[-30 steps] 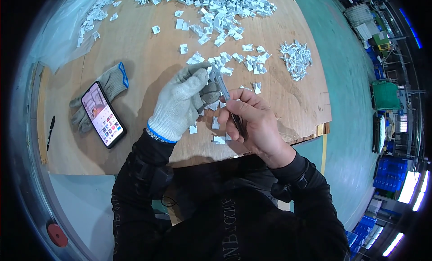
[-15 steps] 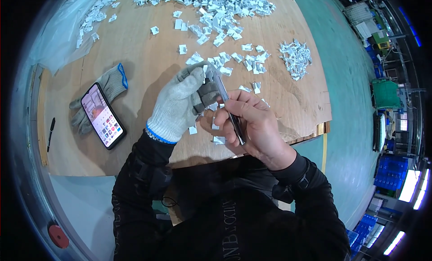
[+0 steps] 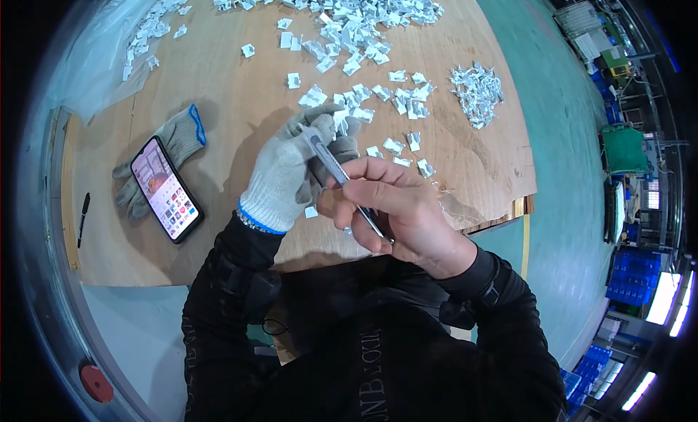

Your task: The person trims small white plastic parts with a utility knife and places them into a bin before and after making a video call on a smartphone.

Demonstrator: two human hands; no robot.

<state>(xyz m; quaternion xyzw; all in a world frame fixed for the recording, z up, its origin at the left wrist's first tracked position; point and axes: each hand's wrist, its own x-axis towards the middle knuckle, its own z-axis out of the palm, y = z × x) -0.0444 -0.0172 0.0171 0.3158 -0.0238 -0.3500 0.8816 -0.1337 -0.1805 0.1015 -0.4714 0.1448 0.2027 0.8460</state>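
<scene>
My left hand (image 3: pixel 280 171), in a grey-white work glove with a blue cuff, is closed around a small white-silver metal piece (image 3: pixel 340 121) near its fingertips. My bare right hand (image 3: pixel 411 212) grips a slim metal cutter knife (image 3: pixel 327 159) that slants up to the left. The knife's tip lies over the gloved thumb, close to the piece; whether it touches is hard to see. Several similar loose pieces (image 3: pixel 394 145) are on the wooden table (image 3: pixel 211 236) just beyond my right hand.
A large pile of metal pieces (image 3: pixel 349 29) covers the far table, with a heap of thin scraps (image 3: pixel 476 95) at right. On the left are a phone (image 3: pixel 166 189) on a spare glove (image 3: pixel 182 131), a black pen (image 3: pixel 83 218) and plastic sheeting (image 3: pixel 94 66).
My right hand and the knife have shifted left, bringing the tip from the glove's far fingers to over its thumb. The gloved fingers and the piece have turned slightly.
</scene>
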